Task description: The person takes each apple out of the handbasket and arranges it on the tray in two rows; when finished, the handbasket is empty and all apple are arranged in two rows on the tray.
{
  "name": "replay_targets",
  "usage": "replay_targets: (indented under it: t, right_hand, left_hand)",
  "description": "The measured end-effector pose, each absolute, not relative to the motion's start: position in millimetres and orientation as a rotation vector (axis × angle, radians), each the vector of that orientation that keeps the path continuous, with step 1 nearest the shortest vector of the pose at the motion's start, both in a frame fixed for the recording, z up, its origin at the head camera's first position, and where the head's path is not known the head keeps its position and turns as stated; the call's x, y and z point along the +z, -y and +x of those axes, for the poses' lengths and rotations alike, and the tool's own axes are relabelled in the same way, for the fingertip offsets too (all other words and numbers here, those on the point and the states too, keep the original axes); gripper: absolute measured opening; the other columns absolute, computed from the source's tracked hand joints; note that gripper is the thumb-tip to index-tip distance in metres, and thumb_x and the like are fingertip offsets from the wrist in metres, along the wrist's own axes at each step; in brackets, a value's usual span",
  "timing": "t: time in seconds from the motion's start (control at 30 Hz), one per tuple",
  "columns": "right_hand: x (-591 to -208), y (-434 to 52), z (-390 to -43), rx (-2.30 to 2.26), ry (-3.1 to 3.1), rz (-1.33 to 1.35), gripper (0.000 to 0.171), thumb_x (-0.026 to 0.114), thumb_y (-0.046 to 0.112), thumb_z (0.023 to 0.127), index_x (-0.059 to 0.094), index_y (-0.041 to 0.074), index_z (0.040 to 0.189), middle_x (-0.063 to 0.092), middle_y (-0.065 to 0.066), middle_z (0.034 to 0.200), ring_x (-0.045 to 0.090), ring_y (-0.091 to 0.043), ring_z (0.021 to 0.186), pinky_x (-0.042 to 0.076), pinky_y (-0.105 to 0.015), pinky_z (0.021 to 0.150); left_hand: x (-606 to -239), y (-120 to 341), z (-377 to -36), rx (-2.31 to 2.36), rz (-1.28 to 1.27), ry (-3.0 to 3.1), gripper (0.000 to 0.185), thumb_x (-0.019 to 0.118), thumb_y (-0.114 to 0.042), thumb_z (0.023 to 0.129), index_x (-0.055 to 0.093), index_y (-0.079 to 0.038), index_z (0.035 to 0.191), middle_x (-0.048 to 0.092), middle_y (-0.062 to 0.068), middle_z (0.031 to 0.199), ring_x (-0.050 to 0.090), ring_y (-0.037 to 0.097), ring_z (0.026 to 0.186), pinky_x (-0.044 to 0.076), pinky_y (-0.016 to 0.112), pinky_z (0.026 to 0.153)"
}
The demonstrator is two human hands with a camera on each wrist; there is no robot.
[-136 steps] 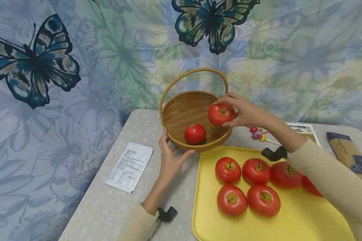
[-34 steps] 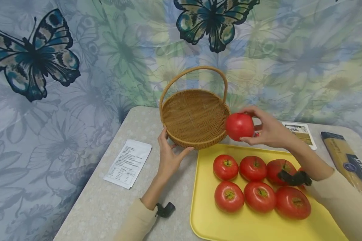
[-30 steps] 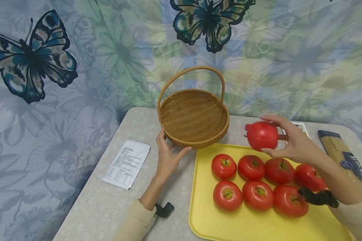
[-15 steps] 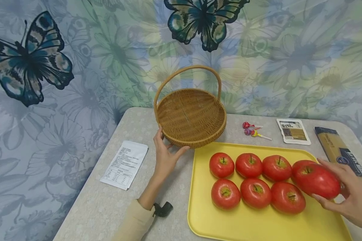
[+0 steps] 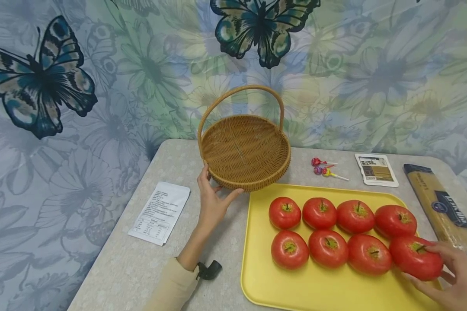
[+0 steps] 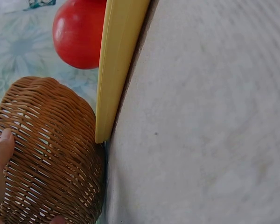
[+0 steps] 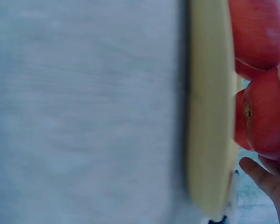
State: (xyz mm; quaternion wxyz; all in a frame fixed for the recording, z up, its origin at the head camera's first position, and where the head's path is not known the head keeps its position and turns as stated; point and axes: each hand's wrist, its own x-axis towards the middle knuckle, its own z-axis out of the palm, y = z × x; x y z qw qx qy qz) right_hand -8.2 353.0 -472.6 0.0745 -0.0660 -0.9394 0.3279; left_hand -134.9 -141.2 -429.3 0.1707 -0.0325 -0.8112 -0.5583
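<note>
My left hand (image 5: 214, 205) grips the rim of the wicker basket (image 5: 245, 151), which is tilted so its bare inside shows in the head view. In the left wrist view, the thumb (image 6: 2, 149) lies against the basket's woven outer side. At the lower right, my right hand (image 5: 457, 276) has its fingers and thumb around a red apple (image 5: 414, 259) at the right end of the front row on the yellow tray (image 5: 323, 289). In the right wrist view that apple (image 7: 268, 114) sits just above the tray's edge, the thumb (image 7: 256, 172) slightly off its skin.
Several more red apples (image 5: 328, 248) stand in two rows on the tray. Behind it lie a few lollipops (image 5: 327, 169), a white-edged packet (image 5: 376, 169) and a brown packet (image 5: 441, 205). A white printed pouch (image 5: 160, 211) lies left of the basket. A patterned cloth (image 5: 140, 86) hangs behind the table.
The right hand has carried an apple from the basket rightward and down to the tray's front row. The two apples seen at the basket earlier are out of it. The left hand keeps its place.
</note>
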Motion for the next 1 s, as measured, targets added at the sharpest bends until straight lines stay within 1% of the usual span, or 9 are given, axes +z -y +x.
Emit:
replay_targets:
  t: [0.03, 0.13, 0.23, 0.33, 0.47, 0.6, 0.73, 0.9, 1.0]
  right_hand:
    - [-476, -353, -7, 0.979, 2.829, -0.197, 0.08, 0.086, 0.007, 0.074, 0.034, -0.006, 0.134, 0.034, -0.02, 0.129, 0.038, -0.033, 0.122, 0.05, -0.06, 0.075]
    - [-484, -353, -4, 0.977, 2.828, -0.174, 0.083, 0.089, 0.01, 0.07, 0.035, -0.006, 0.131, 0.034, -0.025, 0.129, 0.04, -0.018, 0.118, 0.058, -0.023, 0.074]
    - [-490, -354, -1, 0.994, 2.824, -0.145, 0.087, 0.09, 0.01, 0.068, 0.033, -0.005, 0.132, 0.035, -0.023, 0.129, 0.039, -0.012, 0.118, 0.043, 0.003, 0.071]
    - [-494, -356, -2, 1.019, 2.852, -0.182, 0.082, 0.086, 0.012, 0.075, 0.029, -0.006, 0.131, 0.034, -0.024, 0.131, 0.038, -0.038, 0.121, 0.056, -0.02, 0.076]
    - [-496, -362, -5, 1.039, 2.91, -0.194, 0.076, 0.079, 0.016, 0.083, 0.026, -0.006, 0.132, 0.031, -0.028, 0.136, 0.035, -0.055, 0.115, 0.048, -0.053, 0.067]
    - [-498, -364, -6, 1.064, 2.901, -0.174, 0.076, 0.08, 0.016, 0.082, 0.027, -0.004, 0.132, 0.031, -0.029, 0.135, 0.036, -0.057, 0.114, 0.056, -0.031, 0.061]
    - [-498, -362, -6, 1.071, 2.9, -0.168, 0.074, 0.08, 0.015, 0.082, 0.027, -0.006, 0.13, 0.032, -0.028, 0.133, 0.037, -0.055, 0.11, 0.051, -0.014, 0.057]
    - [-492, -359, -6, 1.065, 2.924, -0.183, 0.075, 0.079, 0.015, 0.083, 0.025, -0.007, 0.13, 0.031, -0.031, 0.134, 0.037, -0.056, 0.109, 0.054, -0.025, 0.058]
    - [-487, -354, -5, 1.08, 2.923, -0.187, 0.075, 0.078, 0.013, 0.084, 0.024, -0.009, 0.132, 0.029, -0.034, 0.136, 0.034, -0.056, 0.11, 0.054, -0.05, 0.077]
  left_hand:
    - [-434, 143, -137, -1.584, -0.091, 2.305, 0.113, 0.083, -0.019, 0.079, 0.001, -0.007, 0.155, 0.013, 0.023, 0.153, 0.019, 0.046, 0.143, 0.046, 0.058, 0.099]
    - [-446, 147, -142, -1.579, -0.09, 2.302, 0.115, 0.085, -0.023, 0.078, 0.001, -0.01, 0.156, 0.012, 0.022, 0.153, 0.019, 0.044, 0.144, 0.047, 0.056, 0.098]
    - [-453, 149, -144, -1.572, -0.089, 2.3, 0.116, 0.085, -0.03, 0.077, 0.002, -0.012, 0.156, 0.014, 0.02, 0.154, 0.021, 0.039, 0.145, 0.049, 0.051, 0.098]
    - [-455, 150, -144, -1.562, -0.088, 2.302, 0.116, 0.084, -0.036, 0.077, 0.003, -0.015, 0.156, 0.014, 0.019, 0.155, 0.021, 0.033, 0.145, 0.05, 0.047, 0.098]
    - [-455, 150, -145, -1.552, -0.094, 2.3, 0.115, 0.082, -0.039, 0.078, 0.002, -0.016, 0.157, 0.014, 0.019, 0.155, 0.021, 0.03, 0.145, 0.05, 0.044, 0.098]
    - [-455, 149, -147, -1.549, -0.103, 2.302, 0.115, 0.083, -0.037, 0.078, 0.002, -0.015, 0.157, 0.014, 0.019, 0.155, 0.021, 0.032, 0.145, 0.05, 0.046, 0.098]
    - [-451, 147, -146, -1.559, -0.1, 2.305, 0.115, 0.084, -0.031, 0.078, 0.002, -0.013, 0.156, 0.014, 0.02, 0.154, 0.021, 0.037, 0.145, 0.048, 0.05, 0.098]
    - [-437, 142, -139, -1.59, -0.09, 2.309, 0.113, 0.083, -0.022, 0.079, 0.001, -0.01, 0.156, 0.012, 0.022, 0.153, 0.019, 0.044, 0.144, 0.046, 0.056, 0.1]
    - [-433, 141, -137, -1.598, -0.074, 2.316, 0.113, 0.083, -0.02, 0.08, 0.0, -0.009, 0.156, 0.012, 0.021, 0.154, 0.019, 0.042, 0.144, 0.045, 0.056, 0.101]
